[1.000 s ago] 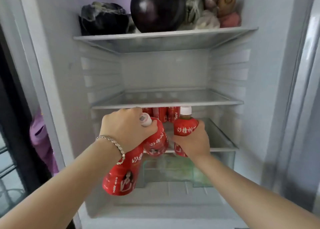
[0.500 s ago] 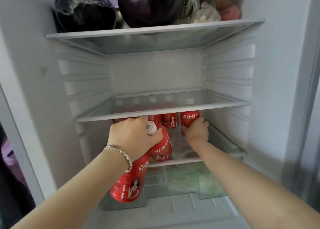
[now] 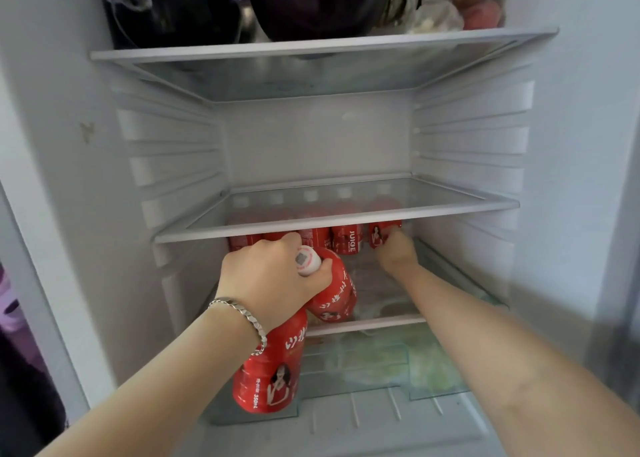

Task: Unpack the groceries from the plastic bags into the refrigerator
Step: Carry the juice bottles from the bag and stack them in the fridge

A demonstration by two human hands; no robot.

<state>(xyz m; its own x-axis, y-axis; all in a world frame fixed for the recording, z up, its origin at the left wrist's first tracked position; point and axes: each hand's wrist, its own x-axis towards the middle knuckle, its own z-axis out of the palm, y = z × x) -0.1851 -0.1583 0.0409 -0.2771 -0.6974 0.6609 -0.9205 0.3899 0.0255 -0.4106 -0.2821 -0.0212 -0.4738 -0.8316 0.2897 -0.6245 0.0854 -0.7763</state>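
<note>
Our left hand (image 3: 273,280) grips two red bottles by the necks: the white-capped bottle (image 3: 332,294) and the hanging bottle (image 3: 268,373), marked 350mL. Our right hand (image 3: 396,254) clasps the end bottle (image 3: 381,235) on the lower shelf (image 3: 381,320); the neighbour bottle (image 3: 348,240) reads JUICE. The middle shelf (image 3: 346,218) crosses their tops.

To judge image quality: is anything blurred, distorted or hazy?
Head view: wide lens bows the fridge walls; the right hand and its end bottle are blurred; rear bottles through the glass shelf look hazy; the left hand and its two bottles are sharper.
</note>
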